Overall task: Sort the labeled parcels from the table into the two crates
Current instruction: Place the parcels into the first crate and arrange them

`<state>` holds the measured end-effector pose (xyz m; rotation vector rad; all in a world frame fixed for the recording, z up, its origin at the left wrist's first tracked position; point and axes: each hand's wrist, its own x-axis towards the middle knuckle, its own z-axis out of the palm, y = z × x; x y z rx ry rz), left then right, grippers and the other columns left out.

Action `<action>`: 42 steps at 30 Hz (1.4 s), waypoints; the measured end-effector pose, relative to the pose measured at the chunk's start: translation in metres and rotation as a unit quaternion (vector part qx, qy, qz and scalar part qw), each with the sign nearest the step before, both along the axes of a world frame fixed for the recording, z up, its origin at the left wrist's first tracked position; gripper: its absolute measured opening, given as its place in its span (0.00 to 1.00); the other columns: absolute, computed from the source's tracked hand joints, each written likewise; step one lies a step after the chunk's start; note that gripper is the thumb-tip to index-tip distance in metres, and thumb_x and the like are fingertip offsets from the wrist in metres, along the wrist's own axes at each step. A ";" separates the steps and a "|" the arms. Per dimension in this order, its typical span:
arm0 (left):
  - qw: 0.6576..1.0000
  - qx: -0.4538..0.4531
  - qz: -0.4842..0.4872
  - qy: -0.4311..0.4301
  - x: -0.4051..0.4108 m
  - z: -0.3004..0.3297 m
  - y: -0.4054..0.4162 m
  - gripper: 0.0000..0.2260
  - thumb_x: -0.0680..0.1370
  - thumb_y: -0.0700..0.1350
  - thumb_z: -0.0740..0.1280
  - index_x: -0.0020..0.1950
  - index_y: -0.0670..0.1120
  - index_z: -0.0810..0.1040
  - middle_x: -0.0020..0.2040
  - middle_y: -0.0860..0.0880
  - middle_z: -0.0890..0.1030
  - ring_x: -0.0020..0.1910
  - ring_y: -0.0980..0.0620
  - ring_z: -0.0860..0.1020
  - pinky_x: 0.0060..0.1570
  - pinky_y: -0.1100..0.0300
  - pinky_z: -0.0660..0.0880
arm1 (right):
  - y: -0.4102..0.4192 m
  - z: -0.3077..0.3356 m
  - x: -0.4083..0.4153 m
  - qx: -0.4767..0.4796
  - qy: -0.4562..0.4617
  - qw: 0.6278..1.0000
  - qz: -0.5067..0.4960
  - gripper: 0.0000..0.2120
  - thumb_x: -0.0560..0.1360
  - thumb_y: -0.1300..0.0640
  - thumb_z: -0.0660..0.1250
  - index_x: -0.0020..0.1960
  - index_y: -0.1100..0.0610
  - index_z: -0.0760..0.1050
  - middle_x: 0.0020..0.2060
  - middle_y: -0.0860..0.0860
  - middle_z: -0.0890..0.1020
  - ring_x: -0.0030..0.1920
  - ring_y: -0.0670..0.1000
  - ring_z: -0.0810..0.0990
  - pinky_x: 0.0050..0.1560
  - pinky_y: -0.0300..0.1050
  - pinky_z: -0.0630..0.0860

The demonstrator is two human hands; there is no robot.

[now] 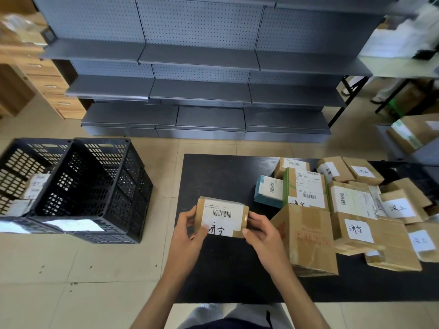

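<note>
1. While both hands are working at the near-left part of the black counter [213, 176], they are holding one small brown parcel [222, 217] between them, label side facing up.
2. Left hand [190, 236] is gripping the parcel's left end, thumb lying over the bottom-left corner of the white label; right hand [262, 233] is clamping the right end, fingers curled round it.
3. Parcel's long axis is running left to right, spanning the gap between the two hands; a barcode and handwritten characters are showing on the label.
4. Two black crates [95, 186] are sitting on the floor off the counter's left edge, side by side and touching. The nearer-to-counter one is showing a white sheet at its bottom; the farther-left one is already holding a few labelled parcels.
5. Key relation: the crates are lying to the left of the held parcel, so the left hand is the nearer one for a drop. Judging by this, the label is being read and the crate is not yet chosen.
6. Remaining pile of parcels [351, 210] is crowding the counter's right side, several tilted against each other, well apart from the crates.
7. Grey shelving [202, 91] is standing beyond the counter's far edge.
</note>
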<state>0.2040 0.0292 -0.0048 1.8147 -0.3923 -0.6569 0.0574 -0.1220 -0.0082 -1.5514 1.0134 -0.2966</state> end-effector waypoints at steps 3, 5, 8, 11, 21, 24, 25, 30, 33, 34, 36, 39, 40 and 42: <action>1.000 -0.004 0.000 -0.004 0.001 0.000 0.001 0.18 0.82 0.42 0.70 0.69 0.57 0.72 0.64 0.65 0.78 0.62 0.72 0.74 0.53 0.76 0.72 | -0.001 0.008 0.005 0.013 -0.028 0.999 -0.038 0.10 0.79 0.54 0.71 0.60 0.47 0.78 0.57 0.41 0.83 0.59 0.43 0.82 0.57 0.48 0.83; 1.000 -0.004 -0.006 0.000 0.002 -0.002 0.001 0.20 0.82 0.46 0.70 0.72 0.59 0.72 0.66 0.65 0.78 0.64 0.66 0.76 0.58 0.71 0.72 | 0.000 0.013 0.008 0.020 -0.036 0.997 -0.066 0.06 0.80 0.51 0.69 0.54 0.51 0.79 0.53 0.42 0.83 0.57 0.42 0.82 0.53 0.43 0.83; 1.000 -0.010 0.002 0.001 0.000 -0.001 0.000 0.23 0.82 0.49 0.69 0.76 0.56 0.71 0.70 0.61 0.76 0.67 0.60 0.76 0.59 0.71 0.73 | 0.002 0.015 0.010 0.016 -0.037 0.995 -0.086 0.07 0.80 0.50 0.69 0.50 0.54 0.79 0.50 0.43 0.84 0.54 0.40 0.82 0.48 0.39 0.82; 0.999 -0.029 0.018 0.004 -0.002 0.004 -0.002 0.21 0.82 0.49 0.68 0.76 0.55 0.73 0.70 0.59 0.77 0.67 0.60 0.76 0.62 0.70 0.74 | 0.001 0.012 0.007 0.016 -0.057 0.994 -0.091 0.04 0.79 0.53 0.71 0.50 0.53 0.80 0.49 0.41 0.84 0.54 0.41 0.83 0.50 0.43 0.83; 0.999 -0.037 0.035 -0.011 -0.009 0.005 -0.001 0.18 0.80 0.51 0.70 0.70 0.56 0.76 0.65 0.65 0.80 0.65 0.65 0.78 0.66 0.60 0.77 | 0.002 0.014 -0.005 -0.009 -0.070 0.995 -0.064 0.15 0.78 0.59 0.72 0.62 0.47 0.78 0.56 0.35 0.83 0.60 0.36 0.79 0.60 0.44 0.80; 0.998 -0.044 0.036 -0.003 -0.013 0.008 0.000 0.19 0.81 0.49 0.71 0.72 0.55 0.75 0.67 0.63 0.79 0.66 0.63 0.78 0.67 0.61 0.76 | 0.002 0.015 -0.009 -0.016 -0.076 0.995 -0.061 0.15 0.77 0.60 0.73 0.61 0.46 0.78 0.54 0.32 0.83 0.58 0.33 0.79 0.56 0.37 0.79; 0.998 -0.048 0.039 0.003 -0.014 0.009 0.000 0.20 0.81 0.48 0.71 0.72 0.54 0.74 0.67 0.62 0.79 0.66 0.62 0.78 0.67 0.60 0.76 | 0.003 0.016 -0.010 -0.020 -0.078 0.995 -0.058 0.16 0.77 0.60 0.73 0.61 0.46 0.78 0.54 0.32 0.83 0.58 0.32 0.79 0.54 0.33 0.78; 0.997 -0.058 0.041 0.010 -0.018 0.010 0.000 0.20 0.80 0.45 0.72 0.71 0.53 0.75 0.68 0.59 0.80 0.67 0.58 0.78 0.67 0.59 0.76 | 0.005 0.018 -0.013 -0.029 -0.080 0.995 -0.058 0.16 0.77 0.60 0.73 0.60 0.44 0.78 0.54 0.33 0.83 0.57 0.30 0.78 0.48 0.26 0.76; 0.998 -0.053 0.042 0.009 -0.018 0.011 0.000 0.20 0.80 0.44 0.72 0.71 0.53 0.75 0.67 0.59 0.80 0.67 0.57 0.79 0.66 0.59 0.76 | 0.006 0.020 -0.014 -0.033 -0.080 0.995 -0.052 0.16 0.77 0.60 0.73 0.60 0.45 0.77 0.54 0.32 0.82 0.57 0.31 0.79 0.48 0.26 0.75; 0.998 -0.052 0.042 0.007 -0.018 0.011 0.001 0.20 0.80 0.44 0.72 0.71 0.53 0.75 0.67 0.58 0.80 0.67 0.57 0.79 0.67 0.58 0.76 | 0.006 0.020 -0.014 -0.034 -0.080 0.995 -0.049 0.16 0.77 0.60 0.73 0.60 0.45 0.77 0.53 0.31 0.82 0.57 0.31 0.79 0.48 0.26 0.76; 0.998 -0.051 0.041 0.002 -0.019 0.012 0.002 0.20 0.80 0.45 0.72 0.71 0.53 0.75 0.68 0.58 0.80 0.66 0.57 0.79 0.67 0.57 0.77 | 0.007 0.020 -0.015 -0.032 -0.083 0.995 -0.044 0.16 0.77 0.61 0.73 0.60 0.46 0.77 0.52 0.29 0.82 0.57 0.32 0.79 0.48 0.26 0.75; 0.998 -0.043 0.041 0.002 -0.019 0.013 0.003 0.20 0.80 0.45 0.72 0.71 0.53 0.75 0.68 0.58 0.80 0.67 0.57 0.78 0.68 0.55 0.76 | 0.006 0.019 -0.015 -0.028 -0.079 0.996 -0.038 0.16 0.77 0.61 0.73 0.60 0.46 0.77 0.52 0.30 0.82 0.57 0.33 0.80 0.48 0.26 0.76; 0.998 -0.038 0.041 0.002 -0.018 0.012 0.004 0.20 0.81 0.46 0.71 0.72 0.53 0.75 0.68 0.58 0.80 0.67 0.57 0.78 0.68 0.54 0.76 | 0.007 0.019 -0.015 -0.027 -0.075 0.996 -0.033 0.16 0.77 0.61 0.74 0.60 0.46 0.77 0.52 0.31 0.82 0.57 0.34 0.80 0.48 0.27 0.76; 0.998 -0.033 0.044 0.007 -0.016 0.011 0.006 0.19 0.81 0.46 0.71 0.71 0.54 0.75 0.68 0.58 0.80 0.67 0.56 0.79 0.69 0.52 0.76 | 0.008 0.017 -0.015 -0.028 -0.069 0.997 -0.021 0.16 0.76 0.60 0.74 0.61 0.46 0.77 0.54 0.34 0.82 0.58 0.35 0.80 0.49 0.28 0.77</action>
